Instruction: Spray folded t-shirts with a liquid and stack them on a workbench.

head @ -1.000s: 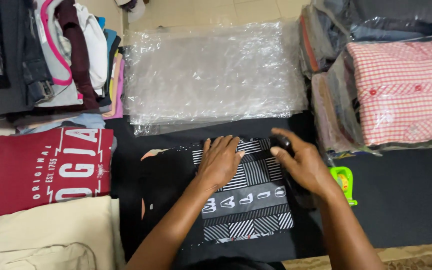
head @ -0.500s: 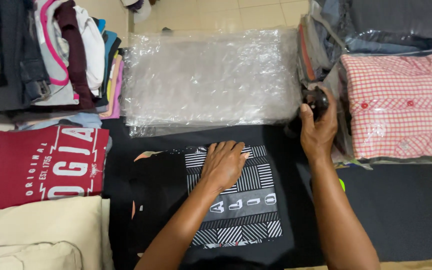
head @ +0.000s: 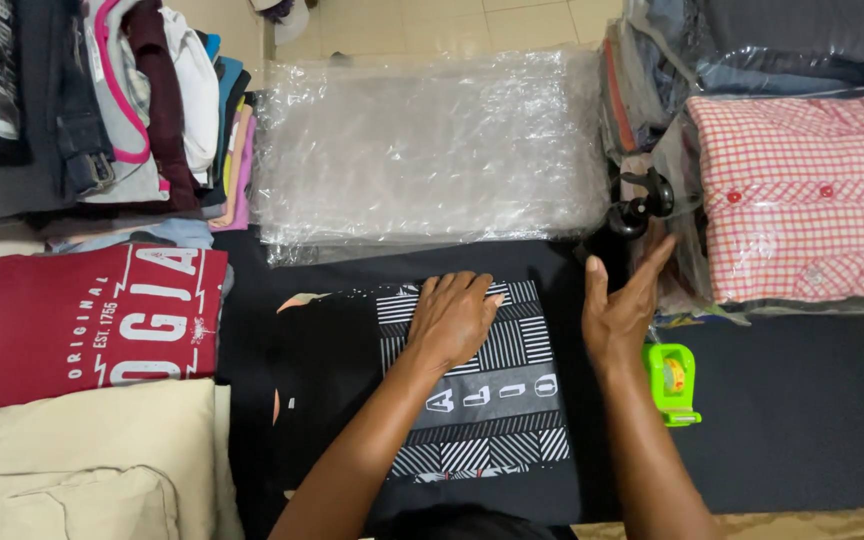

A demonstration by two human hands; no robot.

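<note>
Head view showed, at far left, a red printed T-shirt (head: 82, 322) lying flat, with a cream folded garment (head: 72, 460) below it and a stack of folded clothes (head: 112, 100) above. Next came the black folded T-shirt (head: 472, 400) with a striped print, lying at centre on a dark mat (head: 802, 410). My left hand (head: 455, 318) lay flat on the shirt's upper part, fingers spread and pressing, gripping nothing. I judged the shirt soft, light and limp; it would sag if lifted by one corner, so I would take it along both folded side edges. Behind it lay a pile of clear plastic bags (head: 432, 150), which looked thin and slippery.

My right hand (head: 619, 305) stood on edge just beside the shirt's right border, fingers straight and together, empty. A small black tool (head: 642, 205) lay just beyond its fingertips; I could not tell what it was. A green tape dispenser (head: 672, 383) sat near that wrist. At far right, a bagged red checked shirt (head: 812, 195) crowded the mat's upper edge, while open mat remained to the lower right.
</note>
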